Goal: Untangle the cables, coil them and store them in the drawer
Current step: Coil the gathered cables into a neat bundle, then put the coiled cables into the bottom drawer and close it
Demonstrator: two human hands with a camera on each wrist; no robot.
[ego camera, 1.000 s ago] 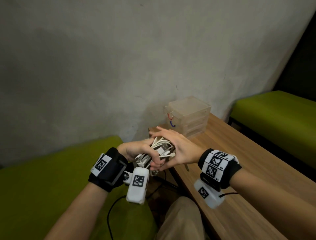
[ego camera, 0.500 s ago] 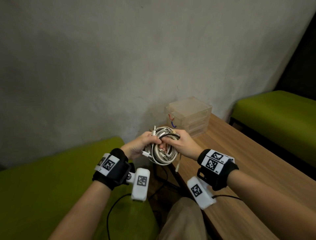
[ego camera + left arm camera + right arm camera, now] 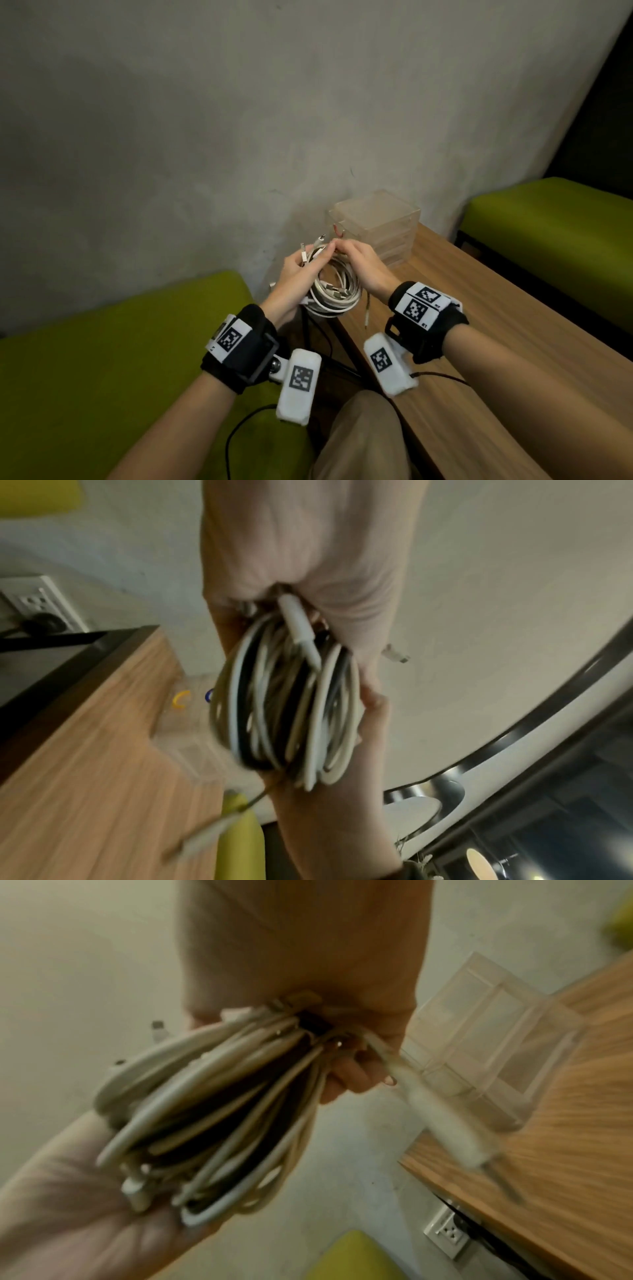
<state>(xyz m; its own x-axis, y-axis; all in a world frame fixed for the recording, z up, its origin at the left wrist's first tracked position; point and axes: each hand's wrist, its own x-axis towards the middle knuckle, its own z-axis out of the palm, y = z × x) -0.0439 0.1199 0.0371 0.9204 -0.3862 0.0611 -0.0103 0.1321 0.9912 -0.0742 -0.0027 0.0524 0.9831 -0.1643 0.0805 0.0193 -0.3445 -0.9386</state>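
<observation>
My left hand (image 3: 297, 274) and right hand (image 3: 359, 265) both grip cable bundle (image 3: 334, 294), held above near counter (image 3: 479, 325) edge. Cables looped, plugs loose. Drawer unit (image 3: 376, 226) beyond, shut; storing left.

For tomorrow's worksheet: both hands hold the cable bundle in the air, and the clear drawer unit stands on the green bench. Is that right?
One slip: the drawer unit stands on the wooden table, by the wall, not on the green bench. The head view shows it. The left hand and right hand do hold the cable bundle in the air.
</observation>
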